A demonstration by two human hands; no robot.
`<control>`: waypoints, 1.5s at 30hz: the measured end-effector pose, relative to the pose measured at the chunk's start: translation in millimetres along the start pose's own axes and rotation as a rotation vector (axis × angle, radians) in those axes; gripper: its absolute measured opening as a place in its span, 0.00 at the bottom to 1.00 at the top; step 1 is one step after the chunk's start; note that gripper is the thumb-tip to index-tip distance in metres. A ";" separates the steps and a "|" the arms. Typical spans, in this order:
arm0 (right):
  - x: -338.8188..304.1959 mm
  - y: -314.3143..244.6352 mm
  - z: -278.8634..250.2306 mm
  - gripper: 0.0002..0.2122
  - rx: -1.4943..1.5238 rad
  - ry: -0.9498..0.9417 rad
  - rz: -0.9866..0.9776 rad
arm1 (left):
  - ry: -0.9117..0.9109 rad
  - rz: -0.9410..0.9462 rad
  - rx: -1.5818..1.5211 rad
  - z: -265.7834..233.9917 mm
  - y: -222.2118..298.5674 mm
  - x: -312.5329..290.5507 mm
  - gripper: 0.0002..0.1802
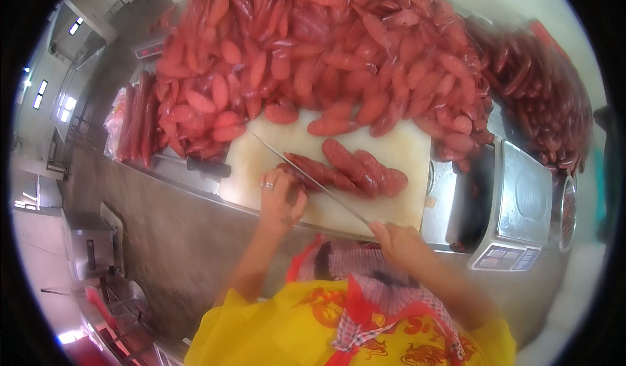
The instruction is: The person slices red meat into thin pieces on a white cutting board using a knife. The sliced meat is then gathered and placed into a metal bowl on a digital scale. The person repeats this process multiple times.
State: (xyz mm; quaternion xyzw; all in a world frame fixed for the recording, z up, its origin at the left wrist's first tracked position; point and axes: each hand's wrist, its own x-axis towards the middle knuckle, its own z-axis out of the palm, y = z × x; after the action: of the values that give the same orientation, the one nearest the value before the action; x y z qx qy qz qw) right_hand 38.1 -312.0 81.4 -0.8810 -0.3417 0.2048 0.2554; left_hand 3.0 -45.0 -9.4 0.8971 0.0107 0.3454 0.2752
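My right hand (402, 243) is closed round the handle of a long knife (315, 181), whose thin blade slants up and left across a white cutting board (241, 170). Curled fingers of my left hand (280, 196), a ring on one of them, hold the near left end of a red sausage, close beside the blade. To the right of the blade lie several long, slanted sausage slices (365, 173), overlapping in a row on the board. How deep the blade sits in the meat cannot be made out.
A great heap of cut red sausage (313, 53) rises behind the board. Whole sausages (541, 85) are piled at the far right, others (137, 121) at the left. A scale (521, 196) and a metal bowl (568, 209) stand right. A dark handle (208, 168) lies left of the board.
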 end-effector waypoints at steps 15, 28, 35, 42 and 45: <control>79.2 7.4 49.7 0.25 -0.067 -0.180 0.002 | -0.033 0.033 0.034 0.4 -4.5 -2.1 0.14; -130.8 97.2 -9.3 0.35 1.084 -0.022 1.153 | -0.030 -0.395 -0.185 67.9 17.3 38.3 0.14; -127.7 138.9 -8.2 0.38 1.195 -0.300 0.893 | -0.035 -0.243 -0.125 116.8 90.2 50.3 0.14; -93.5 116.9 -17.0 0.39 1.109 -0.264 0.752 | 0.037 -0.454 0.030 130.9 149.6 17.5 0.44; -80.2 107.1 -34.7 0.36 0.981 -0.299 0.811 | 0.112 -0.431 -0.139 147.1 145.9 27.5 0.42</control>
State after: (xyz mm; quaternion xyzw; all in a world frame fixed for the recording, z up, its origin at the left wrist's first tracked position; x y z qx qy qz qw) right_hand 55.3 -447.5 60.5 -0.6833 0.1188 0.5373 0.4799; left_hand 91.0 -234.6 -9.2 0.8324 0.1937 0.3279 0.4027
